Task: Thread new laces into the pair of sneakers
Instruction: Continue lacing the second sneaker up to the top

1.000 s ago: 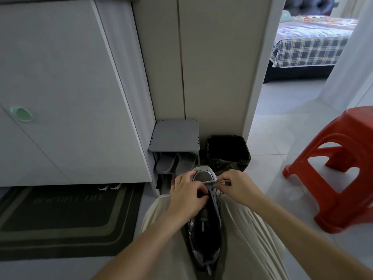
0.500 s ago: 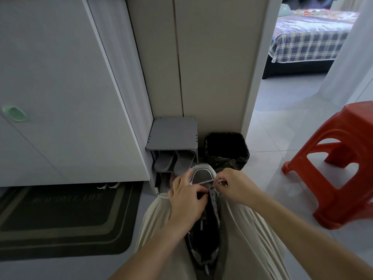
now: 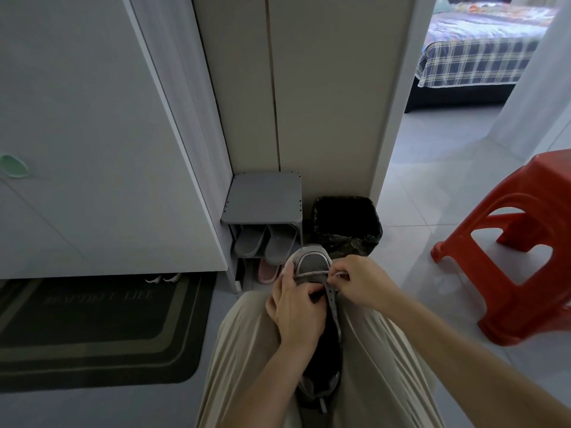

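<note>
At the bottom centre of the view, a grey sneaker (image 3: 310, 261) lies lengthwise between the person's knees, on beige trousers (image 3: 241, 359), its toe pointing away toward 12 o'clock. The left hand (image 3: 296, 308) grips the shoe from its 9 o'clock side, fingers curled around the upper and the thumb lying across the opening. The right hand (image 3: 361, 282), at the shoe's 3 o'clock side, pinches a pale lace (image 3: 312, 274) between thumb and fingertips. The lace runs straight across the shoe just behind the toe cap. Beyond the toe, at 11 o'clock, a small grey shoe rack (image 3: 262, 196) stands against the wall, with grey slippers (image 3: 262, 246) on its shelf. A black-lined bin (image 3: 346, 223) sits just beside the rack, at 1 o'clock. A red plastic stool (image 3: 525, 242) stands on the tiled floor at 3 o'clock, well apart from the shoe. A dark doormat (image 3: 92, 329) lies on the floor at 9 o'clock. Through a doorway at 2 o'clock, a bed (image 3: 479, 54) with a checked cover shows.
</note>
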`<state>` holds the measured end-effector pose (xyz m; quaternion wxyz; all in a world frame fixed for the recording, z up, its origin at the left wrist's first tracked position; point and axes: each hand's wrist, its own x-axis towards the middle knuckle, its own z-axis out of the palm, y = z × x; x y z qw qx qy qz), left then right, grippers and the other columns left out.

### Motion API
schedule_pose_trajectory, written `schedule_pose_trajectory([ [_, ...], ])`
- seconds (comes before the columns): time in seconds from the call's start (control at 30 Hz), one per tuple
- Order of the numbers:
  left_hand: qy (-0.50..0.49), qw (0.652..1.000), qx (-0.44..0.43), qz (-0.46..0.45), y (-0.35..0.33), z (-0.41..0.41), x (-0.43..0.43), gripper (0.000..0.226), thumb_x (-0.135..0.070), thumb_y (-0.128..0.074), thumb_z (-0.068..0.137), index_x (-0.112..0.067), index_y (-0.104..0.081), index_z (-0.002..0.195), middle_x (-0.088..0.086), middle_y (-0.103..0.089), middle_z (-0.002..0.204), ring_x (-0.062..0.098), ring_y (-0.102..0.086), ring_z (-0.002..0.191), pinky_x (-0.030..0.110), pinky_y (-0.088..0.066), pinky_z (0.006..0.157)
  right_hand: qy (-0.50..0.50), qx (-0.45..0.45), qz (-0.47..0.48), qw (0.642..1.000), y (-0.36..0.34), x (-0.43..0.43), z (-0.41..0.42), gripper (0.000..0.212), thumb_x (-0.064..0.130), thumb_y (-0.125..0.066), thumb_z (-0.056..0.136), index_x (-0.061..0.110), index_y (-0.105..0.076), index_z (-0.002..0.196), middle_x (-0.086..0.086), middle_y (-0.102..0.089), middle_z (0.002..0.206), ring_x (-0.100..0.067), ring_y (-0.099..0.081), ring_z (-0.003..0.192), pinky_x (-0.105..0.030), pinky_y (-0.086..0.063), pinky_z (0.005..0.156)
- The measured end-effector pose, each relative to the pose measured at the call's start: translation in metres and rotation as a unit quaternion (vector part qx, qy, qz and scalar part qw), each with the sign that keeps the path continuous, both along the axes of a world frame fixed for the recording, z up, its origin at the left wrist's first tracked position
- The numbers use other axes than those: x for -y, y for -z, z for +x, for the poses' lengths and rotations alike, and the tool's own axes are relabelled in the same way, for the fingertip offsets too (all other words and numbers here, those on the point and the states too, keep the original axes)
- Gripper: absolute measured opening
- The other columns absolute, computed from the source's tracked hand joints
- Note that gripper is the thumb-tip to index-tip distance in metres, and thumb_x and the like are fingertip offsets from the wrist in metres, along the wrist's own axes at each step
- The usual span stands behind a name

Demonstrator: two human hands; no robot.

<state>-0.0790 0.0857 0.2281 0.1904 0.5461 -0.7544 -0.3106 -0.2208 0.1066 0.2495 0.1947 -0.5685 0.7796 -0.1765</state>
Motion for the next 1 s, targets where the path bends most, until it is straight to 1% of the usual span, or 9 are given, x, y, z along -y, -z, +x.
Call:
schedule_pose_trajectory([
  [0.17, -0.026, 0.999, -0.03, -0.013, 0.005, -0.001, -0.004, 0.014, -0.037, -0.059, 0.089, -0.037, -0.071, 0.097, -0.013, -0.014, 0.157, 0.011, -0.022, 0.138, 0.042, -0.016, 0.11, 0.022, -0.018, -0.011, 1.0, -0.002, 0.001, 0.007, 0.017, 0.031, -0.06, 0.085, 0.035, -0.055, 0.069, 0.014, -0.062, 0.077, -0.015, -0.061, 0.085, -0.037, -0.047, 0.083],
  [0.27, -0.034, 0.998, -0.048, -0.035, 0.008, 0.001, -0.01, 0.015, -0.037, -0.059, 0.09, -0.035, -0.07, 0.1, -0.011, -0.013, 0.158, 0.008, -0.026, 0.137, 0.04, -0.015, 0.111, 0.053, 0.033, -0.045, 0.997, 0.002, -0.002, 0.007, 0.016, 0.03, -0.065, 0.081, 0.036, -0.058, 0.068, 0.013, -0.065, 0.077, -0.012, -0.061, 0.083, -0.034, -0.05, 0.077],
  [0.37, -0.014, 0.999, -0.029, -0.023, 0.007, 0.0, -0.009, 0.017, -0.041, -0.058, 0.089, -0.036, -0.07, 0.101, -0.01, -0.01, 0.158, 0.01, -0.022, 0.14, 0.04, -0.013, 0.112, 0.059, 0.074, -0.036, 0.995, 0.004, -0.003, 0.002, 0.023, 0.027, -0.067, 0.081, 0.038, -0.057, 0.063, 0.015, -0.062, 0.073, -0.007, -0.059, 0.079, -0.027, -0.048, 0.069],
  [0.43, -0.002, 1.0, -0.006, -0.004, 0.003, -0.003, -0.004, 0.017, -0.043, -0.058, 0.088, -0.037, -0.07, 0.099, -0.011, -0.014, 0.157, 0.012, -0.02, 0.14, 0.042, -0.015, 0.111, 0.058, 0.073, -0.03, 0.995, 0.003, -0.002, -0.001, 0.023, 0.026, -0.068, 0.081, 0.035, -0.058, 0.063, 0.016, -0.061, 0.071, -0.005, -0.057, 0.076, -0.024, -0.045, 0.066],
  [0.53, 0.003, 1.0, 0.015, -0.005, -0.001, -0.008, 0.008, 0.014, -0.043, -0.061, 0.085, -0.037, -0.073, 0.089, -0.01, -0.022, 0.155, 0.014, -0.024, 0.139, 0.044, -0.018, 0.11, 0.055, 0.062, -0.029, 0.996, 0.003, 0.0, -0.003, 0.019, 0.026, -0.068, 0.08, 0.034, -0.059, 0.065, 0.015, -0.061, 0.069, -0.007, -0.058, 0.074, -0.027, -0.048, 0.067],
  [0.67, 0.015, 1.0, -0.004, 0.0, -0.001, -0.007, 0.014, 0.012, -0.041, -0.063, 0.084, -0.034, -0.072, 0.085, -0.01, -0.024, 0.153, 0.012, -0.022, 0.139, 0.043, -0.016, 0.11, 0.052, 0.057, -0.031, 0.997, 0.004, 0.001, -0.006, 0.024, 0.03, -0.068, 0.081, 0.037, -0.056, 0.061, 0.015, -0.059, 0.067, -0.009, -0.058, 0.072, -0.03, -0.049, 0.068],
  [0.77, 0.026, 0.999, -0.021, 0.001, -0.002, -0.003, 0.013, 0.009, -0.04, -0.064, 0.083, -0.033, -0.07, 0.082, -0.013, -0.023, 0.153, 0.012, -0.023, 0.139, 0.044, -0.016, 0.111, 0.042, 0.082, -0.044, 0.995, 0.004, -0.002, -0.006, 0.03, 0.03, -0.064, 0.087, 0.035, -0.053, 0.059, 0.011, -0.057, 0.06, -0.005, -0.054, 0.061, -0.023, -0.042, 0.059],
  [0.87, 0.022, 0.999, -0.042, -0.001, -0.002, 0.002, 0.009, 0.005, -0.035, -0.065, 0.083, -0.032, -0.069, 0.081, -0.015, -0.023, 0.151, 0.01, -0.021, 0.138, 0.045, -0.017, 0.111, 0.052, 0.09, -0.061, 0.993, 0.006, -0.006, -0.007, 0.018, 0.029, -0.069, 0.082, 0.035, -0.062, 0.067, 0.012, -0.064, 0.066, -0.003, -0.06, 0.066, -0.026, -0.048, 0.065],
  [1.0, 0.009, 0.998, -0.062, -0.026, -0.006, 0.012, 0.004, 0.009, -0.03, -0.065, 0.084, -0.027, -0.062, 0.075, -0.016, -0.029, 0.146, 0.009, -0.025, 0.135, 0.041, -0.019, 0.107, 0.031, 0.08, -0.066, 0.994, 0.005, -0.007, 0.0, 0.024, 0.031, -0.072, 0.078, 0.043, -0.058, 0.063, 0.016, -0.063, 0.069, -0.002, -0.059, 0.071, -0.033, -0.052, 0.072],
])
